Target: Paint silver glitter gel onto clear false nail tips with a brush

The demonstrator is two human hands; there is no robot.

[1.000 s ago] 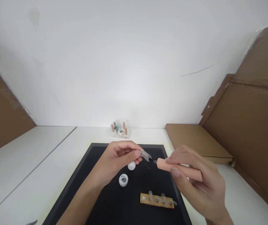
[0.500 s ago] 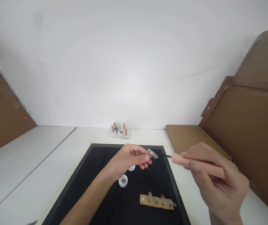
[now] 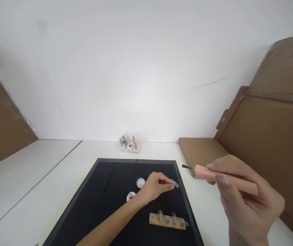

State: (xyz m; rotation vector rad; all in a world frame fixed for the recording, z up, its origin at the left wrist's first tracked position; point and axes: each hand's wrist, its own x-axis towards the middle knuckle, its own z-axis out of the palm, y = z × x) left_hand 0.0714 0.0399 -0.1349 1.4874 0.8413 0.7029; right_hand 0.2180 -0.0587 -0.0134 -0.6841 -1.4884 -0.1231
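Between the pinched thumb and index finger of my left hand (image 3: 159,186), low over the black mat, is a clear false nail tip (image 3: 175,183). Its near end is hidden by the fingertips. My right hand (image 3: 249,191) grips the peach-coloured handle of a nail polish brush (image 3: 224,177), its dark bristle end pointing left, apart from the nail. Below the left hand lies a yellow-brown strip (image 3: 159,223) carrying several clear nail tips on small stands. A small white jar (image 3: 131,196) with silvery bits inside is partly covered by my left forearm.
A round white lid (image 3: 140,183) lies on the black mat (image 3: 115,177). At the back, a clear holder (image 3: 138,151) carries several nail polish bottles. Flat cardboard (image 3: 200,150) lies at the right, beside upright cardboard (image 3: 269,136). A white wall (image 3: 136,68) stands behind.
My left hand has moved right and down toward the mat with the nail tip, uncovering the white lid. The brush in my right hand has moved a little right, away from the nail.
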